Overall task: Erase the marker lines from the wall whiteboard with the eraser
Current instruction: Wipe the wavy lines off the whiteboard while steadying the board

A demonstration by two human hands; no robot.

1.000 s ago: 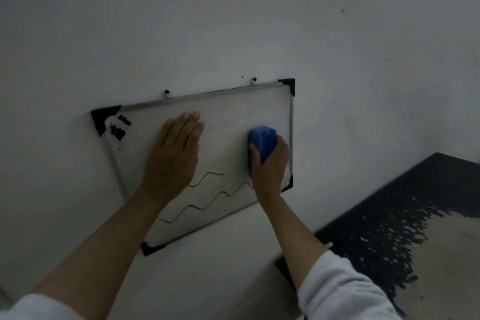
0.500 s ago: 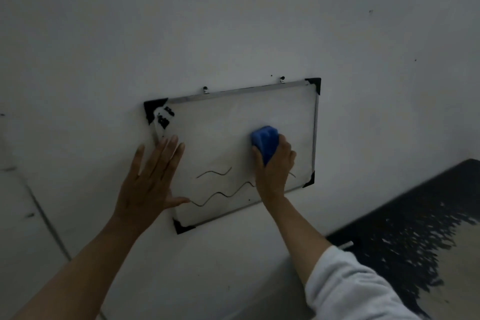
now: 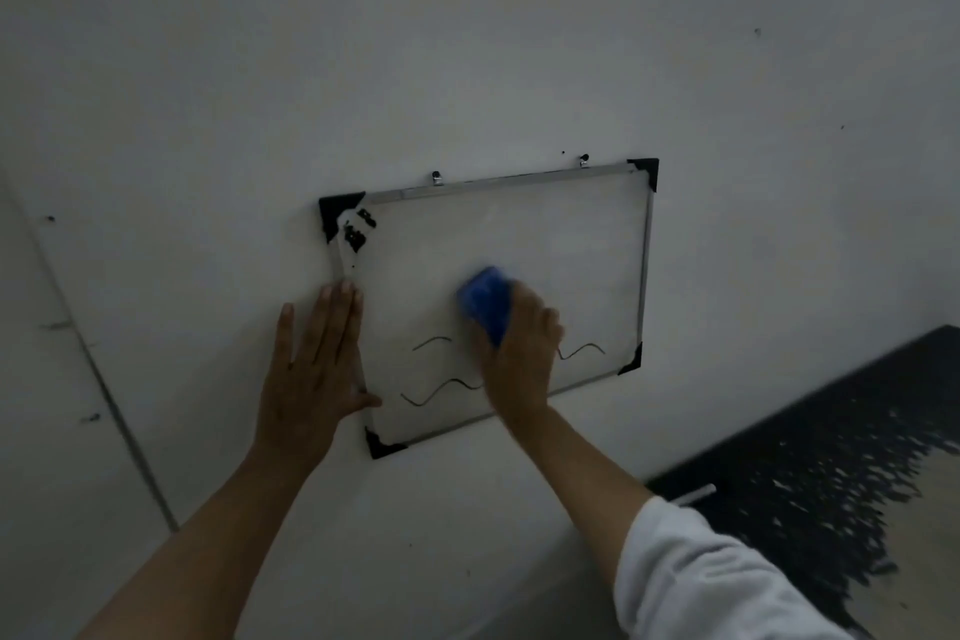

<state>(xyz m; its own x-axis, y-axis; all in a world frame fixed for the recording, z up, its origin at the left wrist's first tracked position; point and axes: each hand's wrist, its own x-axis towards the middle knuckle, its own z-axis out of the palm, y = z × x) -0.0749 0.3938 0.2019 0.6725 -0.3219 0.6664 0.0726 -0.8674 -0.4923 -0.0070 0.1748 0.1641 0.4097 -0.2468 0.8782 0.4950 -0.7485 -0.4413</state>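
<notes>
A small whiteboard (image 3: 545,244) with a metal frame and black corners hangs tilted on the pale wall. My right hand (image 3: 524,353) presses a blue eraser (image 3: 485,299) against the middle of the board. Wavy black marker lines (image 3: 441,387) show at the lower left of the board, and a short piece shows to the right of my right hand. My left hand (image 3: 311,369) lies flat with fingers spread on the wall, over the board's left frame edge. Black marks sit in the board's top left corner.
A dark surface (image 3: 831,457) with a pale worn patch stretches at the lower right, below the board. A small white stick-like object (image 3: 696,494) lies at its near edge. A vertical seam (image 3: 104,395) runs down the wall at the left.
The eraser and my right hand have slid left toward the middle of the board. My left hand moved off the board face to its left edge. The view shifted left.
</notes>
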